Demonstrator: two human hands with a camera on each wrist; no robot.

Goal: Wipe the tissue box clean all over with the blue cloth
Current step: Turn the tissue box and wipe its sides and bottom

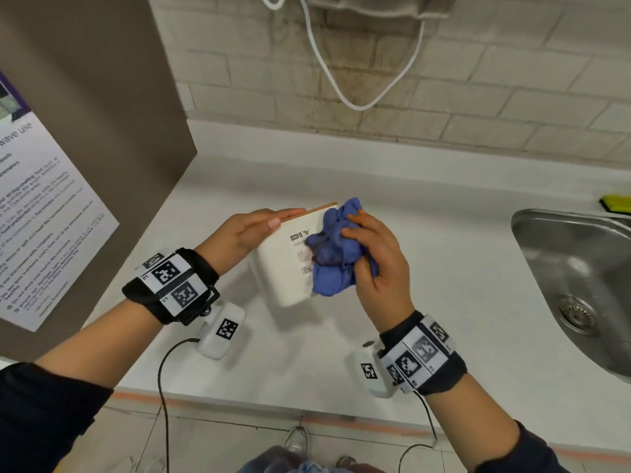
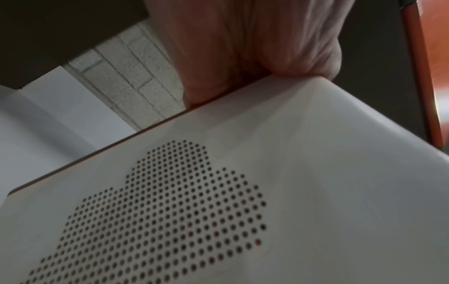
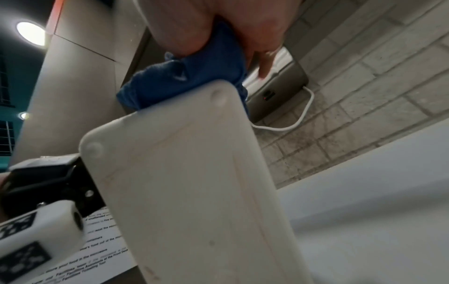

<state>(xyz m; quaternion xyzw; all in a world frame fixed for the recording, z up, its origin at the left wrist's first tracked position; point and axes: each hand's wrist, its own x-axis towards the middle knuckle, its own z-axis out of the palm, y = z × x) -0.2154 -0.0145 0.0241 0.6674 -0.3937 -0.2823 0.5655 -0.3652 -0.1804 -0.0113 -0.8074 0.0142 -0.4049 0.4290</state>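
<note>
The white tissue box is tilted over the counter, its printed label face toward me. My left hand holds its upper left edge, fingers laid along the far side and thumb on the near face. My right hand grips the bunched blue cloth and presses it on the right part of the label face. In the left wrist view the left hand's palm sits on the box's perforated side. In the right wrist view the blue cloth lies atop the box's end.
A steel sink is set into the white counter on the right, with a yellow-green sponge behind it. A brown panel bearing a poster stands on the left. A white cable hangs on the brick wall.
</note>
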